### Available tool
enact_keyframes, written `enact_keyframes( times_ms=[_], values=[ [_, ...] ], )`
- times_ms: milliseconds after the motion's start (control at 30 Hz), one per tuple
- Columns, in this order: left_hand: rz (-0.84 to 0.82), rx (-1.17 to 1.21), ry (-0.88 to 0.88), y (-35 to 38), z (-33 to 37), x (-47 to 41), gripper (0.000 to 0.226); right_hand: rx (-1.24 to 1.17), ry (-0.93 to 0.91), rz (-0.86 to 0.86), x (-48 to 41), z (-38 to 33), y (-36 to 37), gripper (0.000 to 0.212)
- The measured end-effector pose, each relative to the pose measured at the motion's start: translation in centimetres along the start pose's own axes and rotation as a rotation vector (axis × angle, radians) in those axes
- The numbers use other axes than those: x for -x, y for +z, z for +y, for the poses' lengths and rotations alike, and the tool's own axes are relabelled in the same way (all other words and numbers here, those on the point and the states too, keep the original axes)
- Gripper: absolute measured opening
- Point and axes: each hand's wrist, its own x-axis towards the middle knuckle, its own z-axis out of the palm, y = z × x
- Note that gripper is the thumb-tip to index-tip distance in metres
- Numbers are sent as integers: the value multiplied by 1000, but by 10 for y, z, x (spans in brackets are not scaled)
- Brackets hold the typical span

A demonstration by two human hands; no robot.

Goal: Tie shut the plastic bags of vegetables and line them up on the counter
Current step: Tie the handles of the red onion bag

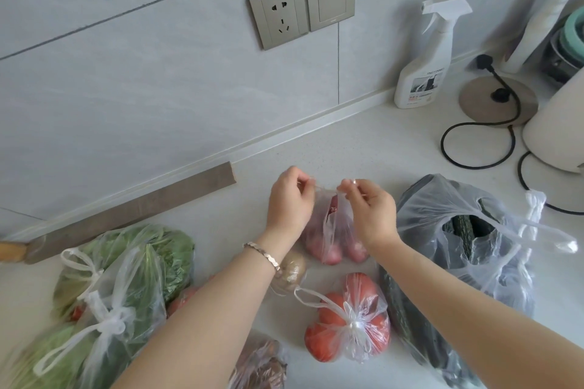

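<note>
Left hand [290, 196]: fingers curled, thumb and forefinger pinched on one thin handle of the bag of red-skinned vegetables [331, 240]. Right hand [374, 211]: likewise curled, the other handle pinched at the fingertips; a taut strand of plastic is stretched between the two hands above the bag's mouth. The bag is stood on the counter [363, 142] directly beneath the hands, its mouth not yet knotted. A bracelet [264, 254] is worn on the left wrist. A knotted bag of tomatoes [347, 322] is laid just in front; knotted bags of greens [126, 268] are placed to the left; an open bag of cucumbers [467, 240] is set to the right. A spray bottle [423, 72] is stood against the wall.
</note>
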Motion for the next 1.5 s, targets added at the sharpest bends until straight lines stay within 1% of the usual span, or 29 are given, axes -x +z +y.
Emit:
enact_keyframes(
  times_ms=[33, 100, 167, 233, 333, 400, 433, 467, 500, 533, 567, 600, 633, 667, 733, 767, 833, 900, 967, 1033, 1133, 1167, 1233, 1267, 1300, 1333, 1367, 1433, 1500],
  values=[
    [32, -40, -16, 0, -7, -4, 8, -71, 98, 24, 0, 3, -1, 25],
    [69, -103, -114, 1, -22, -11, 6, -174, 297, 18, 0, 15, -5, 32],
    [65, -166, -217, 2, -38, -16, 8, -377, 490, -10, 1, 31, -11, 37],
    [30, -264, -293, 2, -57, -20, 11, -583, 681, 19, 2, 47, -17, 38],
    [-73, -395, -387, 3, -88, -19, 10, -703, 900, 185, 1, 62, -19, 36],
    [-98, -404, -443, 7, -98, -17, 10, -763, 973, 310, -1, 63, -13, 35],
    [-82, -374, -463, 11, -99, -18, 10, -780, 984, 364, -3, 59, -9, 36],
    [-43, -304, -481, 15, -96, -20, 10, -739, 966, 401, -4, 56, -7, 37],
    [7, -172, -494, 17, -91, -24, 10, -635, 908, 405, -6, 51, -7, 37],
    [44, 25, -490, 19, -82, -27, 10, -492, 801, 359, -7, 46, -9, 37],
    [53, 248, -467, 18, -73, -28, 13, -372, 668, 277, -9, 40, -12, 37],
    [17, 425, -425, 15, -64, -28, 17, -284, 528, 171, -10, 31, -14, 36],
    [-74, 530, -371, 12, -56, -27, 21, -215, 399, 59, -13, 23, -17, 35],
    [-197, 574, -330, 9, -49, -25, 25, -141, 289, -35, -16, 17, -18, 34],
    [-452, 574, -315, 7, -32, -19, 32, 31, 135, -157, -26, 8, -14, 33],
    [-561, 563, -338, 7, -26, -16, 35, 90, 97, -185, -31, 5, -11, 32],
    [-705, 574, -418, 7, -12, -15, 43, 102, 103, -181, -40, 3, -5, 29],
    [-763, 579, -465, 6, -6, -16, 50, 6, 183, -172, -46, 5, -1, 28],
    [-816, 498, -464, 4, -5, -18, 59, -98, 243, -197, -46, 8, 1, 26],
    [-842, 413, -452, 3, -6, -19, 62, -159, 254, -198, -44, 12, 3, 23],
    [-788, 369, -427, 3, -8, -20, 65, -169, 266, -127, -38, 25, 1, 10],
    [-766, 376, -422, 3, -9, -20, 65, -124, 272, -147, -33, 31, 0, 10],
    [-737, 409, -416, 4, -13, -19, 66, 35, 258, -289, -23, 42, 1, 13],
    [-728, 419, -413, 5, -14, -19, 66, 132, 215, -362, -17, 47, 4, 14],
    [-724, 426, -411, 6, -14, -18, 65, 216, 147, -397, -13, 49, 7, 18],
    [-729, 433, -411, 6, -13, -17, 65, 261, 89, -389, -10, 50, 10, 21],
    [-737, 444, -411, 7, -12, -15, 64, 260, 61, -361, -9, 50, 12, 21],
    [-695, 446, -393, 7, -9, -12, 58, 114, 136, -298, -8, 51, 16, 21],
    [-514, 309, -247, 6, -7, -11, 39, -27, 292, -197, -10, 53, 21, 29]
  ],
)
